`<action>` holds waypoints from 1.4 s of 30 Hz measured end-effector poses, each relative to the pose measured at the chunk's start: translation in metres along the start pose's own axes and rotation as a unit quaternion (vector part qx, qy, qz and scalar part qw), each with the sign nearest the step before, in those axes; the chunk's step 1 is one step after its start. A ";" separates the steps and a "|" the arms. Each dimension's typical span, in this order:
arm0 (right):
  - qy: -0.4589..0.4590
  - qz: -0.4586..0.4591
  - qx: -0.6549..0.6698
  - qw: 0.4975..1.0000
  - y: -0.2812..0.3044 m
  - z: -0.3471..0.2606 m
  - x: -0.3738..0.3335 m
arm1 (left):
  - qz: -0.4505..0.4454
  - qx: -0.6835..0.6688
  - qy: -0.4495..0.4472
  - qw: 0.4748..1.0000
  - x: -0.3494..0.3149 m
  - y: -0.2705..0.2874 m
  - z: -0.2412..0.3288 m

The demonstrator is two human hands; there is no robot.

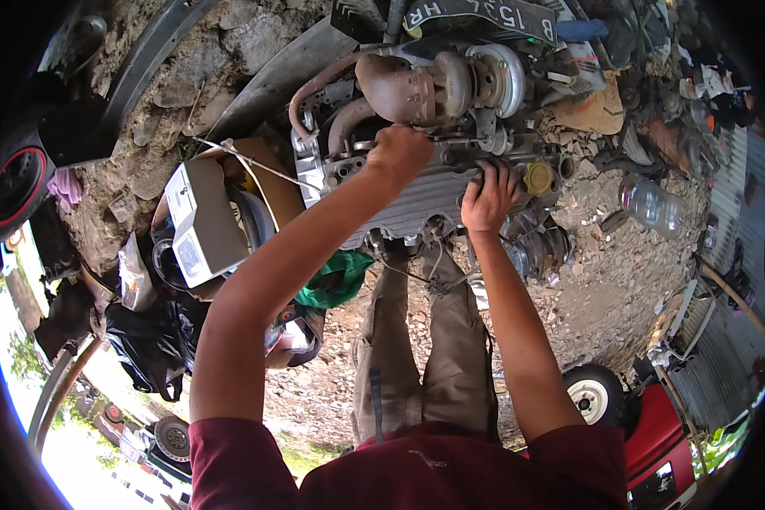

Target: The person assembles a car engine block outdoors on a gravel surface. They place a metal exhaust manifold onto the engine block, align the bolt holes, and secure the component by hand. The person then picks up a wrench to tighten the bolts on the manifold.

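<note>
In front of my legs is an engine with a ribbed grey valve cover (404,216). My left hand (402,155) is closed at the cover's far edge, just below a rusty exhaust elbow (395,89); whatever its fingers grip is hidden. Farther back and to the right sits a turbocharger (499,79) with a silvery housing. My right hand (490,197) rests on the right part of the cover, fingers apart and dark at the tips, holding nothing visible. Beside it is a yellowish oil filler cap (537,178).
Left of the engine, a cardboard box (272,180) holds a grey-white carton (204,223) and other parts. A green bag (336,280) and a black plastic bag (149,344) lie nearer. Stony ground (603,285) stretches right, with a clear plastic bottle (652,206). A red vehicle (661,438) stands lower right.
</note>
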State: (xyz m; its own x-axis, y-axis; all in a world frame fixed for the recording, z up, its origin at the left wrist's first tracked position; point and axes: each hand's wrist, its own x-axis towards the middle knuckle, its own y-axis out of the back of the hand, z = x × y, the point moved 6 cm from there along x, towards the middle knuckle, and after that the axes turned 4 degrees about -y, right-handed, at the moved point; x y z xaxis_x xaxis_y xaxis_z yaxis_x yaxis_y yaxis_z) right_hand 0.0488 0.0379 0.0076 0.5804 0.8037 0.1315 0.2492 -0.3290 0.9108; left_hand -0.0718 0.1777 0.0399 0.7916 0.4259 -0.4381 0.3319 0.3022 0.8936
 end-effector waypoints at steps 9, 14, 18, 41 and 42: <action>-0.001 -0.010 -0.005 1.000 0.001 -0.001 0.001 | 0.055 -0.053 0.038 0.996 -0.022 -0.032 -0.012; 0.013 0.002 0.019 1.000 0.003 -0.005 0.002 | 0.079 -0.031 0.079 0.993 -0.001 -0.015 0.008; 0.008 0.001 0.012 1.000 -0.001 0.001 0.000 | 0.021 0.046 0.142 0.989 0.018 -0.007 0.034; -0.004 -0.009 0.000 1.000 0.001 -0.001 0.001 | -0.054 0.002 -0.037 0.998 -0.020 0.048 0.008; -0.002 -0.008 0.000 1.000 0.001 0.000 0.001 | -0.046 -0.007 -0.040 0.998 -0.019 0.048 0.008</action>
State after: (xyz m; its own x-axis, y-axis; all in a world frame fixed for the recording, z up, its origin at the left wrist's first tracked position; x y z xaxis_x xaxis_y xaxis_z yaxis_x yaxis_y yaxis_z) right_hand 0.0494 0.0385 0.0088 0.5799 0.8066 0.1141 0.2589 -0.3153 0.9130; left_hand -0.0669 0.1773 0.0925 0.7968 0.3260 -0.5088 0.3987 0.3490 0.8481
